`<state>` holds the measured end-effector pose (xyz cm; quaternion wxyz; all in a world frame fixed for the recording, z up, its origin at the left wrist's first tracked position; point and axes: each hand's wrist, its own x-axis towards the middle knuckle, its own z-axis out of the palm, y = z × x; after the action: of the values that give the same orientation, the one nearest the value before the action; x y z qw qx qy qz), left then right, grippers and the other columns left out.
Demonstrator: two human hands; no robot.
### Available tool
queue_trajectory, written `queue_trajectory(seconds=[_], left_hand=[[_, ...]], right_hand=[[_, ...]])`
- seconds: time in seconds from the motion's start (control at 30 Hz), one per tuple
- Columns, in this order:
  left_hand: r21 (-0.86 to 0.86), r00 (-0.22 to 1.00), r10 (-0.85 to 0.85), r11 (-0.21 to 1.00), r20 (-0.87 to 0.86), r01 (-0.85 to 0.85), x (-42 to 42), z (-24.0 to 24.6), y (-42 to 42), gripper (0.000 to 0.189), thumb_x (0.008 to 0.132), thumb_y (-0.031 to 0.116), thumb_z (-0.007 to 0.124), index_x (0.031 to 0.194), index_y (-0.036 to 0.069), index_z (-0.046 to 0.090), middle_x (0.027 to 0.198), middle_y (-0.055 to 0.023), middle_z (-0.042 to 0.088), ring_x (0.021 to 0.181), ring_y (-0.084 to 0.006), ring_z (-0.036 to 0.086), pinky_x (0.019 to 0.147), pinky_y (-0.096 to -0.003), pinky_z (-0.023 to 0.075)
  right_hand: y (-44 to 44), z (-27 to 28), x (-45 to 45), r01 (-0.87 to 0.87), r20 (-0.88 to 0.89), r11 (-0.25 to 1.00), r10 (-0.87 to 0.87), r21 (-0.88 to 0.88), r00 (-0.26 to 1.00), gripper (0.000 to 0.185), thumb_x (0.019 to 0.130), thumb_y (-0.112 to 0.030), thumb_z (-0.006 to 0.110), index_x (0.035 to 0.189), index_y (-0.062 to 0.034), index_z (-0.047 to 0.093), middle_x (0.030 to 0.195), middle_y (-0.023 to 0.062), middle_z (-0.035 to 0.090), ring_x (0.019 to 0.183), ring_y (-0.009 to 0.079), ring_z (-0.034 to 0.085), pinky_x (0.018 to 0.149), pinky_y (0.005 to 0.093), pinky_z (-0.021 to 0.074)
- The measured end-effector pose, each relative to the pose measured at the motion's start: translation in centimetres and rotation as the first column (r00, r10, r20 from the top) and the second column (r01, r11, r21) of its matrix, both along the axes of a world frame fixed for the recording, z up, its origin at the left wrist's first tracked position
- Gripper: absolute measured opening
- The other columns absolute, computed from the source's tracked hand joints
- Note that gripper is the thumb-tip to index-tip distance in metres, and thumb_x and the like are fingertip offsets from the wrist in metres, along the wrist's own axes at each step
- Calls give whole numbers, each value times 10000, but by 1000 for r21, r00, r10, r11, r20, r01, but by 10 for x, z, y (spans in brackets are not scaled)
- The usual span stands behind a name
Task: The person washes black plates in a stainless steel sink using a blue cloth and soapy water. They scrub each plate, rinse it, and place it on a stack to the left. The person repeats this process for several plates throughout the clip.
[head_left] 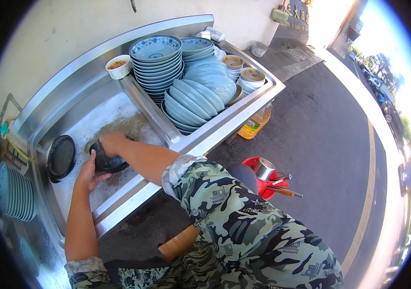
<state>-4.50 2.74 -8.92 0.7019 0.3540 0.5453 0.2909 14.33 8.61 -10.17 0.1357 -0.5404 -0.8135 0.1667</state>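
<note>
My left hand [90,172] grips the rim of a black bowl [108,162], tilted just above or in the soapy water of a steel sink basin [147,176]. Curled fingers of my right hand [112,143] press down inside that bowl; whether they hold a scourer or cloth is hidden. White suds [113,104] float on the murky, brownish water around both hands. Left of them, a second black dish [62,157], oval as seen from here, leans near the basin's left wall.
Blue-patterned bowls [155,48] and pale bowls [194,103] fill the right basin. A paper cup of food [118,67] stands by the divider. More bowls [16,191] are stacked left. Below right are an oil bottle [255,123] and a red basin [251,162] with utensils.
</note>
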Motion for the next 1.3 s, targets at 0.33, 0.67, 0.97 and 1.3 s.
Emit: queue_trajectory(seconds=[0.33, 0.67, 0.97, 1.3], left_hand=[[361, 975, 142, 930, -172, -72, -31, -41, 19, 631, 1115, 524, 485, 1590, 113, 419, 1496, -145, 589, 1313, -355, 621, 944, -616, 582], [36, 998, 68, 997, -2, -68, 4, 13, -8, 525, 1140, 455, 437, 1541, 116, 425, 1409, -183, 630, 1200, -376, 691, 929, -597, 623], [206, 993, 60, 978, -102, -38, 5, 15, -11, 647, 1106, 641, 393, 1465, 129, 561, 1298, -115, 703, 1084, -261, 746, 778, -466, 663], [67, 999, 5, 998, -36, -3, -3, 28, -15, 567, 1075, 546, 528, 1392, 81, 602, 1226, -92, 742, 956, -224, 772, 618, -307, 660]], right_hand=[[-8, 17, -11, -295, 201, 885, 383, -361, 902, 439, 796, -344, 836, 1156, -94, 818, 1196, 154, 780, 1140, 335, 732, 959, 448, 577], [0, 10, -5, -28, -289, 993, 61, 118, 955, 232, 844, -222, 784, 1002, -57, 740, 1030, 178, 777, 1031, 381, 745, 883, 470, 591], [-8, 10, -18, -374, -378, 918, 300, -136, 876, 255, 795, -227, 801, 1005, -82, 790, 1020, 134, 788, 975, 321, 737, 869, 431, 568], [-14, 15, -24, -209, -164, 923, 272, 323, 948, 339, 864, -224, 712, 1192, -190, 789, 1075, 156, 776, 1019, 392, 741, 875, 502, 584]])
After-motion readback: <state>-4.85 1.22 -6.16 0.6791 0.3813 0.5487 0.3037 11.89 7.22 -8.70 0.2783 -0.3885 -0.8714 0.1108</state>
